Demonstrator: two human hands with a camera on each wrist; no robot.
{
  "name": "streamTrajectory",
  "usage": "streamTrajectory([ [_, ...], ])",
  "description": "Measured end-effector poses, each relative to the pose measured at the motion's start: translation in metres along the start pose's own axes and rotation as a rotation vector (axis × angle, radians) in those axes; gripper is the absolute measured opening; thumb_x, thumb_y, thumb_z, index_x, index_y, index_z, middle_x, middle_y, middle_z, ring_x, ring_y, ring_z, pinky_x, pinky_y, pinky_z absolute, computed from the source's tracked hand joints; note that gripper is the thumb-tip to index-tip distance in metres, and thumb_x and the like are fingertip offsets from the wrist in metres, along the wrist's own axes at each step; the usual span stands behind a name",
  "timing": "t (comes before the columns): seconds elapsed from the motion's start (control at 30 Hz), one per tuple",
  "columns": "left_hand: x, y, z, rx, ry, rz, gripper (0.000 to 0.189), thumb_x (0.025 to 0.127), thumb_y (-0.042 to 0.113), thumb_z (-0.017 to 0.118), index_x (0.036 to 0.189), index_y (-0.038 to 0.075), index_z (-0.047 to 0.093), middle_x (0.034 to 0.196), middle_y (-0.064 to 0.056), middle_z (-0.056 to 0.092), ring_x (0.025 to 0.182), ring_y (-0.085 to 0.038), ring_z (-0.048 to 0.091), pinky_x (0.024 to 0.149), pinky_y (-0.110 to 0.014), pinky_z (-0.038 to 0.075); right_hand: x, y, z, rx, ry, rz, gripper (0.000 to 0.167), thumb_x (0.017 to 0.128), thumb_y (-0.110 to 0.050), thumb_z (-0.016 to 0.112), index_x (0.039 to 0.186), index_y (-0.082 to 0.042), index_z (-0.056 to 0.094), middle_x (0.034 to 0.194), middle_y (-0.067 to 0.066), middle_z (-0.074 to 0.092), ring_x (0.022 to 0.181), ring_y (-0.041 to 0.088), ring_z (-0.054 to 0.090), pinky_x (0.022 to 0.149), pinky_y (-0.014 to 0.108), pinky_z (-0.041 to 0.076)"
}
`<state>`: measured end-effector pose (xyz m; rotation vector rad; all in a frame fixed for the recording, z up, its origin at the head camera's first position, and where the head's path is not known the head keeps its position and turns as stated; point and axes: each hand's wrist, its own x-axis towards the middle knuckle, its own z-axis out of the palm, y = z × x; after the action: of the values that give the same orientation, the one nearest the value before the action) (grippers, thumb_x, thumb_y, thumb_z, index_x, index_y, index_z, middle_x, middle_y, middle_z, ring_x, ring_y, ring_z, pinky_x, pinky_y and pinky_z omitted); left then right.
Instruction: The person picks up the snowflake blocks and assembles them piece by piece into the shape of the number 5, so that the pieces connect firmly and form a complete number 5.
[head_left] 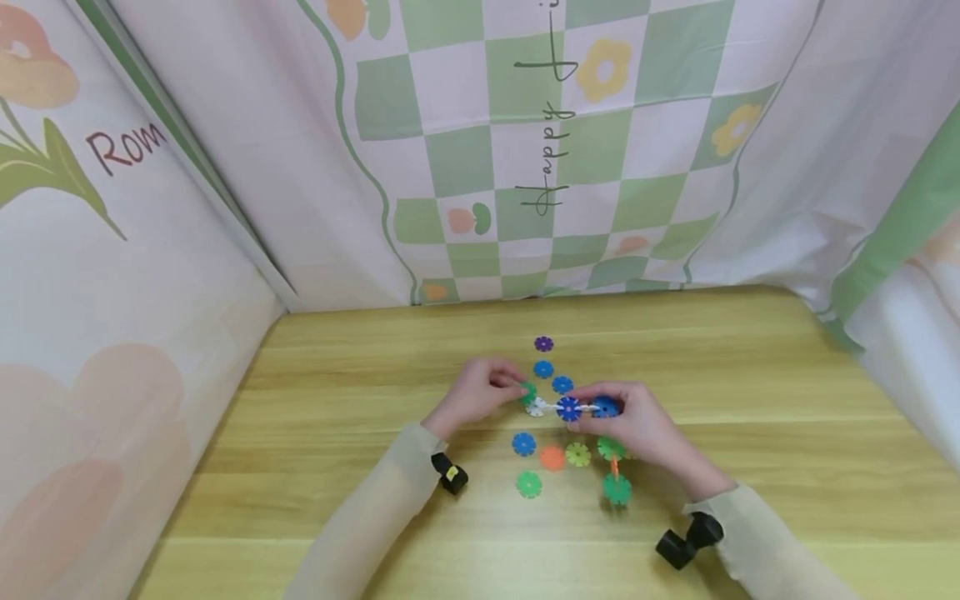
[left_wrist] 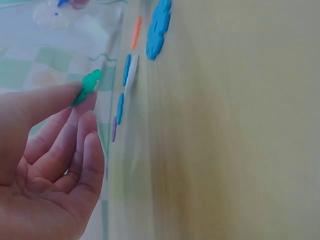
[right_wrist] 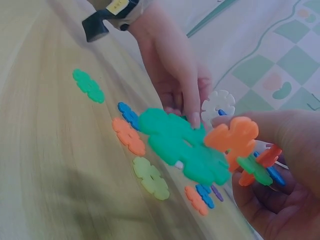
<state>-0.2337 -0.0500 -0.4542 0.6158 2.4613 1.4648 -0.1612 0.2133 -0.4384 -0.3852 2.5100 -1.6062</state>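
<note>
Between the thumb and index finger of my left hand [head_left: 480, 392] I pinch a small green notched plastic disc [left_wrist: 90, 85]; the other fingers curl loosely below. My right hand [head_left: 647, 425] grips a chain of interlocked notched discs. A dark blue disc [head_left: 568, 408] sits mid-chain, and a white disc [head_left: 536, 407] forms its left end, close beside the green disc. From the right hand's side, an orange disc [right_wrist: 242, 132] and a large green disc [right_wrist: 175, 142] stick out toward the right wrist camera. Part of the chain is hidden behind the right fingers.
Several loose discs lie on the wooden table [head_left: 337, 367]: a purple disc [head_left: 543, 343] at the back, blue ones behind the hands, and an orange disc [head_left: 552, 457], a yellow disc [head_left: 577, 454] and a light green disc [head_left: 528, 484] in front. A patterned curtain [head_left: 525, 167] hangs behind the table.
</note>
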Motion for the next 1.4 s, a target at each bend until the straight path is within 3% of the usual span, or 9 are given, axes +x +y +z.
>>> streamTrajectory([
  [0.23, -0.021, 0.001, 0.001, -0.092, -0.005, -0.005, 0.012, 0.093, 0.013, 0.077, 0.104, 0.011, 0.074, 0.082, 0.001, 0.073, 0.076, -0.023, 0.071, 0.049, -0.023, 0.045, 0.000, 0.002, 0.000, 0.005, 0.001, 0.001, 0.041, 0.083, -0.022, 0.087, 0.119, -0.008, 0.074, 0.110, 0.014, 0.070, 0.084, 0.027, 0.069, 0.068, 0.034, 0.060],
  [0.43, -0.034, 0.006, 0.002, -0.124, -0.012, 0.014, 0.014, 0.094, 0.014, 0.076, 0.107, 0.011, 0.073, 0.084, 0.002, 0.074, 0.079, -0.020, 0.072, 0.056, -0.025, 0.051, 0.000, 0.003, 0.001, 0.007, 0.002, -0.001, 0.040, 0.084, -0.022, 0.087, 0.119, -0.008, 0.074, 0.111, 0.014, 0.070, 0.084, 0.027, 0.069, 0.067, 0.034, 0.060],
  [0.63, -0.041, 0.007, 0.004, -0.144, 0.001, 0.018, 0.014, 0.094, 0.017, 0.076, 0.106, 0.011, 0.072, 0.085, 0.004, 0.074, 0.078, -0.019, 0.072, 0.057, -0.026, 0.050, 0.000, 0.002, 0.001, -0.001, -0.001, -0.011, 0.040, 0.084, -0.022, 0.086, 0.119, -0.008, 0.074, 0.113, 0.015, 0.069, 0.085, 0.027, 0.069, 0.068, 0.034, 0.060],
  [1.1, -0.046, 0.010, 0.014, -0.199, 0.040, -0.006, 0.012, 0.094, 0.014, 0.076, 0.103, 0.007, 0.072, 0.084, -0.001, 0.074, 0.080, -0.028, 0.071, 0.072, -0.037, 0.057, 0.000, 0.003, 0.003, 0.019, -0.037, -0.038, 0.039, 0.083, -0.016, 0.086, 0.118, -0.006, 0.074, 0.108, 0.014, 0.071, 0.078, 0.028, 0.071, 0.064, 0.036, 0.061],
  [1.27, -0.047, 0.012, 0.017, -0.224, 0.065, -0.013, 0.010, 0.093, 0.012, 0.076, 0.101, 0.006, 0.073, 0.082, 0.000, 0.073, 0.080, -0.029, 0.071, 0.071, -0.031, 0.057, 0.000, 0.003, 0.004, -0.010, -0.020, -0.043, 0.039, 0.082, -0.018, 0.088, 0.117, -0.007, 0.075, 0.109, 0.013, 0.072, 0.074, 0.028, 0.070, 0.060, 0.035, 0.060],
  [1.4, -0.048, 0.015, 0.019, -0.249, 0.098, -0.026, 0.010, 0.094, 0.012, 0.076, 0.099, 0.005, 0.073, 0.081, 0.000, 0.073, 0.080, -0.029, 0.071, 0.071, -0.035, 0.058, 0.000, 0.003, 0.005, -0.031, 0.005, -0.057, 0.039, 0.082, -0.021, 0.088, 0.116, -0.007, 0.076, 0.111, 0.014, 0.072, 0.073, 0.026, 0.070, 0.059, 0.033, 0.060],
])
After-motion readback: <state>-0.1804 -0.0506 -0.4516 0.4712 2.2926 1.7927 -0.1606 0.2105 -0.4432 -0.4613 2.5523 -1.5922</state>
